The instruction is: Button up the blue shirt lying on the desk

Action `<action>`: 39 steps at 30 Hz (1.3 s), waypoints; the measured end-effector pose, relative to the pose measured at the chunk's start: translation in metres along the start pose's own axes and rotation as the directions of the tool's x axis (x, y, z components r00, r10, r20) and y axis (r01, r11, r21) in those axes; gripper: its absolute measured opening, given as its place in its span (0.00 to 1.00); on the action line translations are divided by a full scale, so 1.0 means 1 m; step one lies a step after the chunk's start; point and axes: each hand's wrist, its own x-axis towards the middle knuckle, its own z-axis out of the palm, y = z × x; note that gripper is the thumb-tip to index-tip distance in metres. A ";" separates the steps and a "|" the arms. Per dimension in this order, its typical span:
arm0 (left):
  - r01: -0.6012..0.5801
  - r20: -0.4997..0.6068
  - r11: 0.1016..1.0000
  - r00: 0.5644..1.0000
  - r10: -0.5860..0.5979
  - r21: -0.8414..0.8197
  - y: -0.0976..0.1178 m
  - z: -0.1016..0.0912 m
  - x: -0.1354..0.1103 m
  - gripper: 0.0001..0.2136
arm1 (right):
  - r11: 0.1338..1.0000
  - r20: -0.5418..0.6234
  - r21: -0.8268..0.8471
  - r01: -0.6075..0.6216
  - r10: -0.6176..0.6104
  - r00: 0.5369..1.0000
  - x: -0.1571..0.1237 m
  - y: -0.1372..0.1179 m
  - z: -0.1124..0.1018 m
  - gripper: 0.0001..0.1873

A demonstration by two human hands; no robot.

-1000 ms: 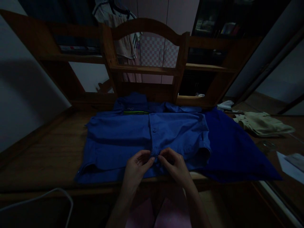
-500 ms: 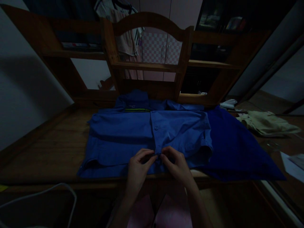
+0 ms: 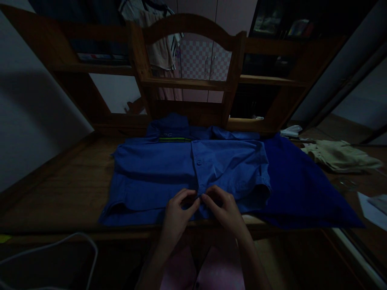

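A blue work jacket (image 3: 157, 173) lies spread on the wooden desk, its buttoned front strip running down the middle. One round button (image 3: 198, 162) shows on that strip. At the lower end of the strip, my left hand (image 3: 178, 211) pinches the cloth between thumb and fingers. My right hand (image 3: 223, 207) pinches the same spot from the other side, its fingertips almost meeting the left ones. Whatever small part sits between the fingertips is hidden. A green stripe (image 3: 174, 139) marks the folded part of the jacket at the back.
Darker blue cloth (image 3: 296, 189) spreads to the right of the jacket. Beyond it lie a folded pale garment (image 3: 338, 155) and white paper (image 3: 373, 209). A wooden shelf frame (image 3: 187, 84) rises behind the desk (image 3: 69, 177). A white cable (image 3: 90, 241) loops at lower left.
Both hands stay at the lower end of the front strip. The fingertips have shifted slightly and come closer together over the cloth. The jacket lies as before.
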 end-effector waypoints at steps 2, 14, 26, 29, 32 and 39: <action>-0.016 0.019 1.000 1.000 0.016 0.016 0.001 0.000 0.000 0.06 | 1.000 -0.007 -0.017 -0.006 0.005 1.000 0.000 0.001 0.001 0.11; 0.017 0.025 0.998 1.000 -0.018 0.061 0.006 0.004 0.001 0.10 | 0.997 0.007 -0.076 0.013 -0.012 1.000 -0.001 -0.004 0.001 0.07; 0.024 0.043 0.994 0.999 -0.029 0.103 0.002 0.003 0.003 0.10 | 0.994 -0.013 -0.098 0.037 -0.038 0.999 -0.004 -0.003 0.006 0.06; 0.029 0.052 0.991 0.998 -0.036 0.131 0.001 0.002 0.003 0.10 | 0.995 -0.008 -0.096 0.042 -0.043 0.999 -0.004 -0.002 0.005 0.05; 0.037 0.040 0.990 0.998 -0.043 0.137 0.003 0.004 0.003 0.09 | 0.994 -0.007 -0.096 0.052 -0.053 0.999 -0.005 -0.003 0.004 0.04; 0.065 0.015 0.976 0.997 -0.069 0.206 0.006 0.009 0.006 0.15 | 0.992 -0.007 -0.092 0.087 -0.088 0.996 -0.006 -0.001 0.004 0.03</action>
